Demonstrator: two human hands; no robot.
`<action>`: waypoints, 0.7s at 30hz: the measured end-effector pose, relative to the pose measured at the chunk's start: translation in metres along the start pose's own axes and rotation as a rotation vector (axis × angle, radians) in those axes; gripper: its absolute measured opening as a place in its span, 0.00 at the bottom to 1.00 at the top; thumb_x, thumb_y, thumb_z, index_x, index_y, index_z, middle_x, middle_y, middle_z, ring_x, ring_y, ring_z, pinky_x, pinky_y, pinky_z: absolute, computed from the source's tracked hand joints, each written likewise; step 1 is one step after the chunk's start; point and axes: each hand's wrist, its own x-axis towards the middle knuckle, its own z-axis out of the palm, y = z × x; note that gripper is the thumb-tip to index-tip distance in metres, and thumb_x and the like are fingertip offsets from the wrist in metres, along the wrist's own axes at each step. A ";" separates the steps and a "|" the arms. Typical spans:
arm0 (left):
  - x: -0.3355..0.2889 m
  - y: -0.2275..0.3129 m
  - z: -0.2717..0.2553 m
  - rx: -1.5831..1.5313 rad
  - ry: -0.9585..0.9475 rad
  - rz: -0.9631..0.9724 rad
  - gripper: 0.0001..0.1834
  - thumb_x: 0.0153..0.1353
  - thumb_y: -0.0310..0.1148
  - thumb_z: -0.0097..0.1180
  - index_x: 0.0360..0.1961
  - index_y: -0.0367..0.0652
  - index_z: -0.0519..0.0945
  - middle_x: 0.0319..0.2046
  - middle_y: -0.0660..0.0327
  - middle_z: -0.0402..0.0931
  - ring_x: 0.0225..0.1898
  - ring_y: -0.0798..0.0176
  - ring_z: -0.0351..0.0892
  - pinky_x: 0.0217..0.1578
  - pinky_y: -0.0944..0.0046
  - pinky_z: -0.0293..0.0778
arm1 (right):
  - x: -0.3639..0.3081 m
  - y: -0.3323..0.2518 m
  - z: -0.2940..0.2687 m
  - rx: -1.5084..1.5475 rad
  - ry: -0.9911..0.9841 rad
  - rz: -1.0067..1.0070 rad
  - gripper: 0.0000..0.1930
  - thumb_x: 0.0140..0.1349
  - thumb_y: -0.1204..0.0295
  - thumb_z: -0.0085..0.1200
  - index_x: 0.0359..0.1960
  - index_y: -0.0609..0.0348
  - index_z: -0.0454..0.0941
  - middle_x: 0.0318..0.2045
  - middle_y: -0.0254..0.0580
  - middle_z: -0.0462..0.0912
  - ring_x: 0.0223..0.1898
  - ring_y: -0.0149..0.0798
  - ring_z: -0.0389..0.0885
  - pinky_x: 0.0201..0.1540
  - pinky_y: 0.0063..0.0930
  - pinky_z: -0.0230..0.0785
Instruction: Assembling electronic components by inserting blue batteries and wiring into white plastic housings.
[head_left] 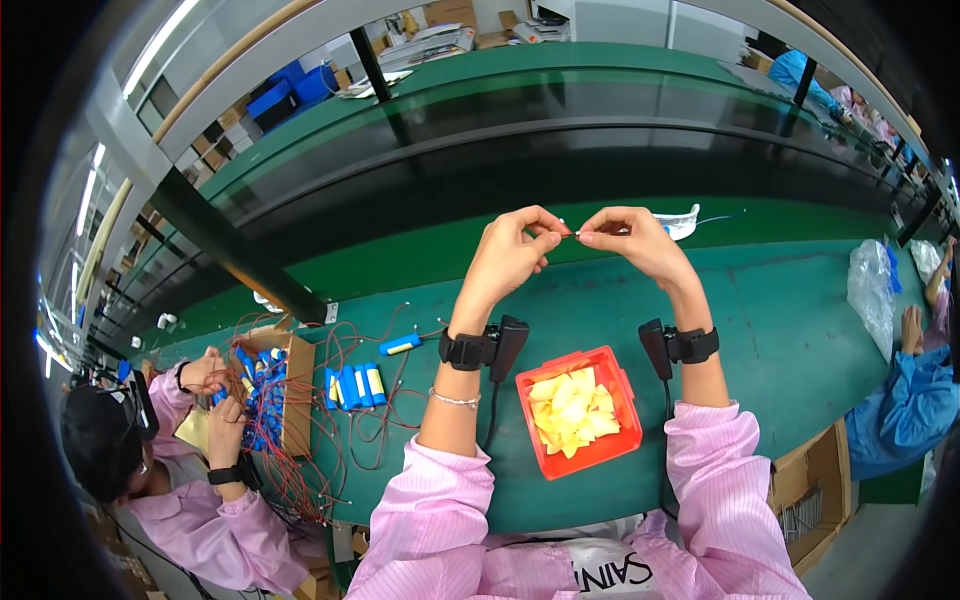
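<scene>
My left hand (508,255) and my right hand (640,245) meet fingertip to fingertip over the far side of the green bench. The left thumb and forefinger pinch a thin dark-red wire (570,235). A small pale end of it sits in the pinch of my right fingers; its exact form is too small to tell. Below, between my forearms, stands a red plastic bin (633,440) holding folded yellow paper pieces (572,408). Left of my left forearm lie several blue cylindrical battery packs (355,387) with yellow labels and a single blue pack (400,344), among trailing red and black wires.
A cardboard box (298,395) of wired blue packs stands at left, where a co-worker's hands (205,372) work. A white piece (680,222) lies behind my right hand. Clear plastic bags (870,300) and a blue-sleeved person (905,410) are at right. A black belt runs behind the bench.
</scene>
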 end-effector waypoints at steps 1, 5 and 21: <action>0.002 -0.003 0.002 -0.026 -0.011 -0.004 0.07 0.60 0.30 0.57 0.37 0.39 0.80 0.26 0.67 0.76 0.22 0.76 0.72 0.23 0.74 0.70 | 0.001 0.005 -0.004 0.054 -0.013 0.016 0.11 0.58 0.69 0.61 0.35 0.65 0.82 0.30 0.37 0.83 0.37 0.28 0.79 0.45 0.21 0.69; 0.007 -0.014 0.015 -0.101 -0.034 -0.015 0.07 0.60 0.30 0.57 0.38 0.41 0.80 0.27 0.68 0.75 0.22 0.76 0.71 0.23 0.75 0.70 | 0.000 0.011 -0.009 0.218 -0.012 0.093 0.08 0.57 0.71 0.61 0.33 0.64 0.82 0.30 0.36 0.82 0.38 0.29 0.79 0.47 0.23 0.69; 0.002 -0.011 0.051 0.374 0.324 0.401 0.06 0.54 0.26 0.62 0.31 0.36 0.81 0.28 0.58 0.80 0.27 0.61 0.78 0.29 0.66 0.74 | -0.001 0.018 -0.019 0.201 -0.009 0.163 0.07 0.56 0.73 0.57 0.31 0.65 0.82 0.30 0.41 0.83 0.37 0.32 0.81 0.48 0.23 0.71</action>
